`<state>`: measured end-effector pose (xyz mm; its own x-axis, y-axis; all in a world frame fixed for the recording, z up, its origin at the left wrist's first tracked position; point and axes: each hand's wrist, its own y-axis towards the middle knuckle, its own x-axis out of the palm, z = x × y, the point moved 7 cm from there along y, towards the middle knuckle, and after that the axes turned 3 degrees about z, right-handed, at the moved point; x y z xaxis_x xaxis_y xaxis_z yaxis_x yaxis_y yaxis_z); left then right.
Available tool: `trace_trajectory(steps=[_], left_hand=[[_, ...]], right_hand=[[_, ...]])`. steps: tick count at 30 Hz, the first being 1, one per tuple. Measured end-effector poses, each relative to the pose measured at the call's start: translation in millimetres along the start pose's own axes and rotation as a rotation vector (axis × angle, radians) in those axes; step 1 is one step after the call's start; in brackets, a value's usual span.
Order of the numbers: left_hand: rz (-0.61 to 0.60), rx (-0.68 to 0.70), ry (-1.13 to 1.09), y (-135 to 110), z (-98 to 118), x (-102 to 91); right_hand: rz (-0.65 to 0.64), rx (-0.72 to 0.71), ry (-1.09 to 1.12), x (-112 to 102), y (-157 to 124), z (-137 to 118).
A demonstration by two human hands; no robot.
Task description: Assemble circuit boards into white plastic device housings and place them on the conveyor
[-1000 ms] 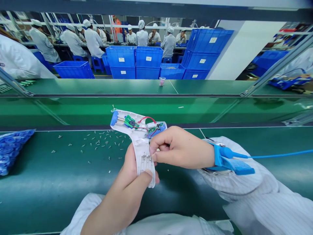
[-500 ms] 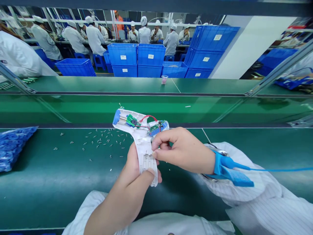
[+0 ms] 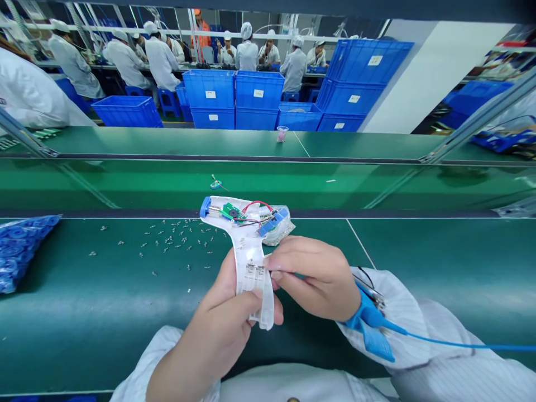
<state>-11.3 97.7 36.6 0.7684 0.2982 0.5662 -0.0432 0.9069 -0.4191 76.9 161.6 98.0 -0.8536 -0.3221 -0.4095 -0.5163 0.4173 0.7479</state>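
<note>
table (image 3: 84, 312): green, under the white shell (image 3: 251, 251)
crates (image 3: 259, 89): blue, stacked well beyond the shell; their white labels are too small to read
bag (image 3: 19, 245): blue parts, far left of the shell
white shell: held above the table, handle running toward the person, blue nose pointing left, open side up
left hand (image 3: 226, 324): grip closed round the handle's lower end
right hand (image 3: 314, 276): fingertips pinching the handle's right edge
screws (image 3: 176, 240): scattered just left of the shell

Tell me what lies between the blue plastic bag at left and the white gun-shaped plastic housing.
Between bag and housing, small silvery screws lie scattered on the dark green mat, head view.
</note>
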Motion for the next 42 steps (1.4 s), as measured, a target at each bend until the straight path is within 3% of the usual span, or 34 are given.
trace_trajectory(steps=[12,22,24,28,30,35,38,42], left_hand=[[0.004,-0.019,0.080,4,-4,0.0],[0.010,-0.048,0.119,10,-13,-3.9],[-0.012,-0.032,0.107,10,-13,-2.9],[-0.003,0.037,0.137,6,-7,0.5],[0.001,0.093,0.212,3,-4,1.7],[-0.016,0.240,0.448,-4,1,3.8],[0.013,0.289,0.488,-8,4,5.9],[0.080,0.284,0.506,-14,5,4.0]], right_hand=[[-0.110,-0.132,-0.156,9,-14,-4],[-0.126,-0.107,-0.204,9,-29,-2],[-0.080,-0.006,-0.100,5,-30,2],[0.068,0.476,0.259,2,-38,28],[0.037,0.640,0.461,13,-41,34],[-0.114,0.788,0.890,37,-40,29],[-0.094,0.776,0.856,32,-37,26],[-0.206,0.848,0.789,33,-40,22]])
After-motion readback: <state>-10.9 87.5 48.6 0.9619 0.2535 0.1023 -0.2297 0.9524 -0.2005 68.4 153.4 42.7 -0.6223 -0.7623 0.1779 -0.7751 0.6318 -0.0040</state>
